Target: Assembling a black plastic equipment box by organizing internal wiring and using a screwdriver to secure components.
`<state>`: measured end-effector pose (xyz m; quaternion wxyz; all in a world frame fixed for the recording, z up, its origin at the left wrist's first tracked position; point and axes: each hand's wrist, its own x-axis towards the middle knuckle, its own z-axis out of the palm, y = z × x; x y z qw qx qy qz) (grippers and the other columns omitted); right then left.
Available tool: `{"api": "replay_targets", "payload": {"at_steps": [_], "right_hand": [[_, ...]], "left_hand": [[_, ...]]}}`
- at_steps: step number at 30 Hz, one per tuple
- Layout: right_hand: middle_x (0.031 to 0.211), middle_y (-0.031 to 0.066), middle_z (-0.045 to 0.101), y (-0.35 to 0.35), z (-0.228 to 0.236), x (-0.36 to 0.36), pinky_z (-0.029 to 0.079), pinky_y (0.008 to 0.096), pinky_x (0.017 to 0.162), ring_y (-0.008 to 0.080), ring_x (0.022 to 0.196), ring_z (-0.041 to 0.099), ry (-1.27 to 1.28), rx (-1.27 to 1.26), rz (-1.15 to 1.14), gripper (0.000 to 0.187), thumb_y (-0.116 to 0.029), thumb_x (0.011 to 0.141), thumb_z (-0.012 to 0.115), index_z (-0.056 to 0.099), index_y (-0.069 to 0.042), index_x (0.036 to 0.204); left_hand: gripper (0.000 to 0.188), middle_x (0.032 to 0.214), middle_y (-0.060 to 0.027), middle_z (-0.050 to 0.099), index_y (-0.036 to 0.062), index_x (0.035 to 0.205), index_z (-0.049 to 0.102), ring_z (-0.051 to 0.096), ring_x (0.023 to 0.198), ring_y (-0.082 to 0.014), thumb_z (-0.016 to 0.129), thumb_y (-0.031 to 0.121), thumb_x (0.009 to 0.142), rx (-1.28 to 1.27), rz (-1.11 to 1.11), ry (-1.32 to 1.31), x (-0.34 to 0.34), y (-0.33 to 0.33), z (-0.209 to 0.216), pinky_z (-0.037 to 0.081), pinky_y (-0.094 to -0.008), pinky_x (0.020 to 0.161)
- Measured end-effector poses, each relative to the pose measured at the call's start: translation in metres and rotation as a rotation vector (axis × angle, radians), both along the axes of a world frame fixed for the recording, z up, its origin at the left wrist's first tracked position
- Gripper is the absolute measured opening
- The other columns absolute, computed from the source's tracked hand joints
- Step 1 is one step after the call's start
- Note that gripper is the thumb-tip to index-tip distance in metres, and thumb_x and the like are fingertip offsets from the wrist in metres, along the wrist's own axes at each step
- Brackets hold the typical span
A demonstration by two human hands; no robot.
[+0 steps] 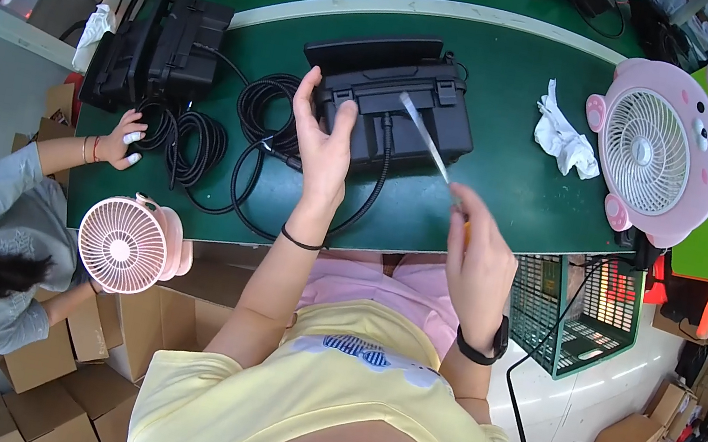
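Note:
A black plastic case [399,101] with latches, an upright flat panel along its back and a cable from its front lies on the green table in front of me. My left hand [325,140] grips its left end, thumb against the front and index finger up along the side; the other fingers are hidden. In my right hand [477,247] is a slim tool [425,139] with a long pale blade and a yellow-orange handle, pointing up and left. Its tip appears over the case's front face; whether it touches cannot be told.
Coiled black cable [265,106] lies left of the case. Another black case [185,49] stands farther left, near a co-worker's hand [120,140]. A pink fan [646,149] and crumpled white tissue [565,140] are at right. A smaller fan [122,245] sits at the table's left front edge.

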<state>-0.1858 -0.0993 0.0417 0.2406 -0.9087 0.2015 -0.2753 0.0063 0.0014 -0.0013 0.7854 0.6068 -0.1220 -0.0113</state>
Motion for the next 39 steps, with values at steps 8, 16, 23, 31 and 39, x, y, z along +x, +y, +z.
{"api": "replay_targets", "payload": {"at_steps": [8,16,23,31,39], "right_hand": [[0.091,0.0055,0.070,0.012,0.005,-0.012,0.052,0.0340,0.057,0.0216,0.070,0.069,0.164,-0.132,-0.049,0.030,-0.010,0.091,0.063,0.061,-0.013,0.121],[0.089,0.0083,0.070,0.014,-0.009,-0.010,0.052,0.0352,0.058,0.0239,0.068,0.069,0.156,-0.075,-0.013,0.031,-0.008,0.092,0.062,0.059,-0.012,0.122],[0.089,0.0123,0.069,0.010,-0.029,-0.015,0.050,0.0274,0.056,0.0169,0.063,0.064,0.028,0.608,0.171,0.031,-0.007,0.098,0.055,0.054,-0.006,0.129],[0.094,0.0060,0.060,-0.001,-0.047,-0.018,0.041,0.0199,0.049,0.0080,0.062,0.049,-0.137,1.619,0.368,0.035,-0.015,0.105,0.047,0.048,-0.007,0.138],[0.096,0.0077,0.055,-0.004,-0.059,-0.019,0.042,0.0197,0.048,0.0086,0.063,0.047,-0.236,2.049,0.460,0.037,-0.016,0.105,0.047,0.044,-0.006,0.141]], "left_hand": [[0.068,0.144,-0.0140,0.038,0.0068,0.142,0.041,0.037,0.134,-0.0281,0.075,0.011,0.084,0.159,-0.030,-0.048,0.004,0.001,-0.004,0.024,-0.0379,0.116],[0.060,0.136,-0.0143,0.041,0.0065,0.131,0.046,0.038,0.132,-0.0284,0.077,0.007,0.080,0.147,0.013,-0.096,0.000,0.004,-0.012,0.025,-0.0395,0.115],[0.054,0.139,-0.0148,0.036,0.0075,0.124,0.048,0.036,0.133,-0.0299,0.077,0.005,0.079,0.170,0.077,-0.253,-0.006,0.007,-0.019,0.029,-0.0421,0.112],[0.052,0.141,-0.0145,0.035,0.0096,0.122,0.048,0.037,0.132,-0.0285,0.077,0.004,0.079,0.186,0.080,-0.288,-0.006,0.009,-0.020,0.031,-0.0400,0.110],[0.049,0.142,-0.0130,0.033,0.0097,0.119,0.049,0.039,0.130,-0.0265,0.077,0.004,0.079,0.161,0.063,-0.270,-0.007,0.009,-0.019,0.031,-0.0389,0.108]]}}
